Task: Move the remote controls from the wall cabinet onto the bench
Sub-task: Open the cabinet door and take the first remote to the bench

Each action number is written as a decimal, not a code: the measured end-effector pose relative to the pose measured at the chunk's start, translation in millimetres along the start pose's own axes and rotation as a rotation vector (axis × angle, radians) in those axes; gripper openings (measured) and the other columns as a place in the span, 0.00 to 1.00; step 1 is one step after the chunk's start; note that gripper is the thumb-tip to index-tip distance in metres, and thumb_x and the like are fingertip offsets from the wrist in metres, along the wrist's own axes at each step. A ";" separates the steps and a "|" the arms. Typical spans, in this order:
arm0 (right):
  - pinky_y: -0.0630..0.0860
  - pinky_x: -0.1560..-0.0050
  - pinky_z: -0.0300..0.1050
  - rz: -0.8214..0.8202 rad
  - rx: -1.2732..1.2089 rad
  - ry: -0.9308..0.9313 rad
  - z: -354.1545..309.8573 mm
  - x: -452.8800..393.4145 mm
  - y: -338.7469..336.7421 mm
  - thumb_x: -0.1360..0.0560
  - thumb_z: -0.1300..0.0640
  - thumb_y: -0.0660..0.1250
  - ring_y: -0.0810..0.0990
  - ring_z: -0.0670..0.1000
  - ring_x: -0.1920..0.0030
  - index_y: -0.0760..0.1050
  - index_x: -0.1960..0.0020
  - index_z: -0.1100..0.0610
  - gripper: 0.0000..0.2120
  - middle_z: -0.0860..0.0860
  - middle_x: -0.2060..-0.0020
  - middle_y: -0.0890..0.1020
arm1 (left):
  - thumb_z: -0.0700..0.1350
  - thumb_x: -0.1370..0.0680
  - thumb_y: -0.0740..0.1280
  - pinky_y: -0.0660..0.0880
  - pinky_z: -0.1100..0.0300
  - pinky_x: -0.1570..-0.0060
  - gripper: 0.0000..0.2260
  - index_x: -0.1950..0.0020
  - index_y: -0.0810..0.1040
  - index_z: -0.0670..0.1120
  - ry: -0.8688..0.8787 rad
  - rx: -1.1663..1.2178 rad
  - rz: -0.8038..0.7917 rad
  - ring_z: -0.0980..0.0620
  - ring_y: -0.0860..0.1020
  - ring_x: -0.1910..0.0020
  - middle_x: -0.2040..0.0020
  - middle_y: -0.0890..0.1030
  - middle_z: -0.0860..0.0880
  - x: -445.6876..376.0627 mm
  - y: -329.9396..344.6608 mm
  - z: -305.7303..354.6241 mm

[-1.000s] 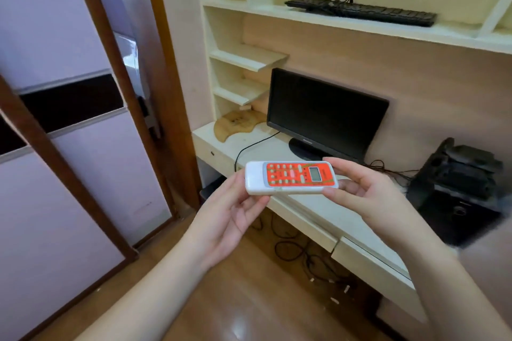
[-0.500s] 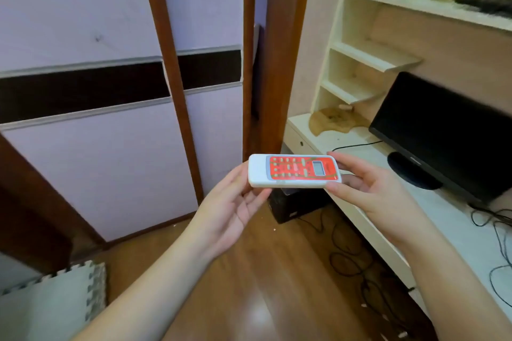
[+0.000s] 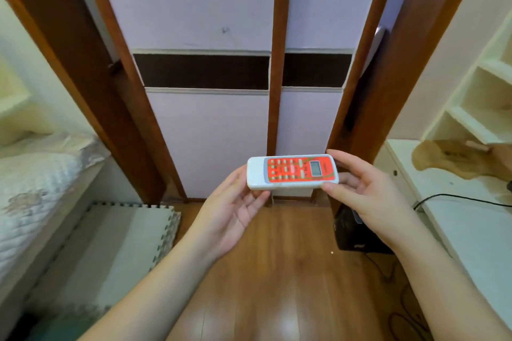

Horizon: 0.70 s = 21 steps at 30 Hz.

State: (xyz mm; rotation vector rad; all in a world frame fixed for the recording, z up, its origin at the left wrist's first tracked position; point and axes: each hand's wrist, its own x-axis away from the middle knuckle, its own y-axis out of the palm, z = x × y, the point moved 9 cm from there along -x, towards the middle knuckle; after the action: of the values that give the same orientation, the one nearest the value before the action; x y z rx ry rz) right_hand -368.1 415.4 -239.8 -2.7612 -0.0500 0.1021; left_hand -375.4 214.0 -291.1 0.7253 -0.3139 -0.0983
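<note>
A white remote control [image 3: 292,171] with an orange button panel and a small grey screen lies level in front of me, held at chest height above the wooden floor. My left hand [image 3: 235,207] supports its left end from below with the fingers curled up. My right hand [image 3: 363,188] pinches its right end between thumb and fingers. No bench or wall cabinet is identifiable in this view.
Straight ahead stands a lilac sliding wardrobe [image 3: 210,124] with brown frames. A bed with a quilted cover [image 3: 30,180] and a foam floor mat [image 3: 110,243] are at the left. A white desk [image 3: 454,207] with shelves, a cable and a dark box [image 3: 357,232] beneath are at the right.
My view has swung left from the desk and monitor toward the wardrobe and bed. Both hands keep the same hold on the remote, which stays level in front of me.
</note>
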 end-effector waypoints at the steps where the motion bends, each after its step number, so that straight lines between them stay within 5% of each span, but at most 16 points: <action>1: 0.79 0.43 0.48 -0.028 -0.005 -0.013 0.4 -5.5 5.6 0.35 0.45 0.70 0.80 0.41 0.43 0.67 0.33 0.41 0.31 0.43 0.46 0.82 | 0.44 0.20 0.62 0.81 0.59 0.50 0.14 0.36 0.77 0.44 0.020 -0.005 0.028 0.50 0.81 0.42 0.41 0.82 0.44 1.8 -5.8 1.8; 6: 0.79 0.44 0.47 -0.212 -0.031 -0.063 2.7 -24.8 41.9 0.36 0.46 0.70 0.80 0.41 0.44 0.68 0.31 0.44 0.33 0.41 0.48 0.82 | 0.46 0.21 0.64 0.80 0.61 0.54 0.15 0.36 0.77 0.45 0.130 0.005 0.196 0.51 0.81 0.43 0.42 0.83 0.44 19.8 -40.7 9.7; 10: 0.77 0.54 0.30 -0.370 -0.083 -0.108 -6.6 -27.9 81.3 0.34 0.51 0.71 0.80 0.36 0.47 0.68 0.32 0.46 0.31 0.33 0.54 0.82 | 0.45 0.20 0.63 0.80 0.62 0.55 0.14 0.36 0.77 0.44 0.201 0.037 0.300 0.52 0.82 0.46 0.42 0.83 0.44 48.5 -69.8 18.6; 17: 0.78 0.41 0.49 -0.624 -0.086 -0.141 -28.1 -16.9 168.0 0.34 0.48 0.74 0.81 0.46 0.43 0.70 0.32 0.44 0.31 0.46 0.44 0.82 | 0.43 0.20 0.62 0.81 0.61 0.52 0.12 0.39 0.79 0.45 0.327 0.016 0.459 0.52 0.82 0.45 0.42 0.83 0.44 125.0 -125.1 47.0; 21: 0.78 0.45 0.40 -0.726 -0.060 -0.197 -51.7 3.5 228.0 0.33 0.51 0.73 0.81 0.43 0.45 0.70 0.33 0.46 0.29 0.44 0.47 0.83 | 0.42 0.19 0.61 0.81 0.62 0.55 0.13 0.36 0.77 0.43 0.390 0.071 0.523 0.53 0.83 0.48 0.43 0.83 0.43 176.7 -163.4 61.0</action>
State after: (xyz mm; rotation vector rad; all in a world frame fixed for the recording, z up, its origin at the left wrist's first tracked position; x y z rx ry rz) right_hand -355.7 184.9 -276.5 -2.5989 -1.0976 0.1750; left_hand -223.8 18.6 -313.0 0.6959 -0.1251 0.5474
